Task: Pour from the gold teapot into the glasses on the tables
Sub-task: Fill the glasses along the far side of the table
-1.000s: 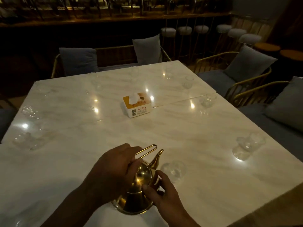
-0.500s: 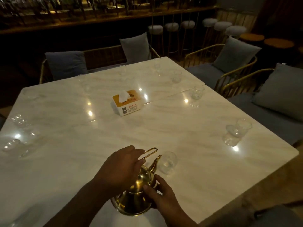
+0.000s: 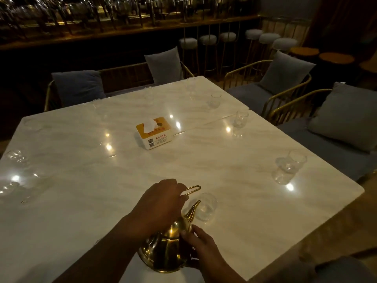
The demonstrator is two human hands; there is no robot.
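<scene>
Gold teapot [image 3: 166, 250] held low at the near edge of a white marble table [image 3: 255, 231], in dim light. It is tilted: its round base faces back toward the person, and its long axis runs up and away from them, leaning slightly right. The curved spout [image 3: 193, 208] points away and to the right, its tip just beside the rim of a clear glass [image 3: 207, 208] standing on the table.

The left hand [image 3: 161, 205] comes in from the lower left, knuckles up. Its fingers are curled tight round the thin looped handle [image 3: 192, 189], whose free end sticks out past the fingertips, above the glass.

The right hand [image 3: 203, 249] lies against the pot's right side, below and nearer than the left fingers. One fingertip presses the pot's shoulder; the others seem to wrap under the body, though the gloom hides whether they grip.

An orange tissue box [image 3: 154, 132] sits well beyond both hands' fingertips, mid-table.
</scene>
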